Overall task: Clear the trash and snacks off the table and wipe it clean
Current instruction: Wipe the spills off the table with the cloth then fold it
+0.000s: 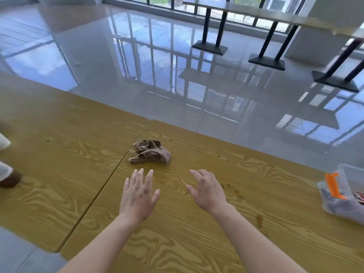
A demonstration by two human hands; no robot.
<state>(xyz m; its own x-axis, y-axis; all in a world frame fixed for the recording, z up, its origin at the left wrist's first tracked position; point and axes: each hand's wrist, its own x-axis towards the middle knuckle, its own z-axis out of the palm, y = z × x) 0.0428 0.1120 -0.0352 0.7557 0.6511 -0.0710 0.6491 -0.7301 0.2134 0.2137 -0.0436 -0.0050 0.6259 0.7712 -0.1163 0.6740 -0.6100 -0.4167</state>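
Note:
A crumpled brown cloth (pixel 150 151) lies on the wood-grain table (pixel 197 223), just right of the seam between two tabletops. My left hand (pixel 137 195) hovers just short of the cloth, palm down, fingers spread, holding nothing. My right hand (pixel 207 189) is to the right of it, also empty with fingers apart. Small brown stains (pixel 233 191) mark the table right of my right hand, and another smear (pixel 259 219) lies nearer me.
A clear plastic box (pixel 346 196) with an orange latch, holding wrappers, sits at the table's right edge. Pale paper cups (pixel 5 168) stand at the far left edge. Beyond the table are a glossy tiled floor and other tables on black pedestal legs (pixel 267 60).

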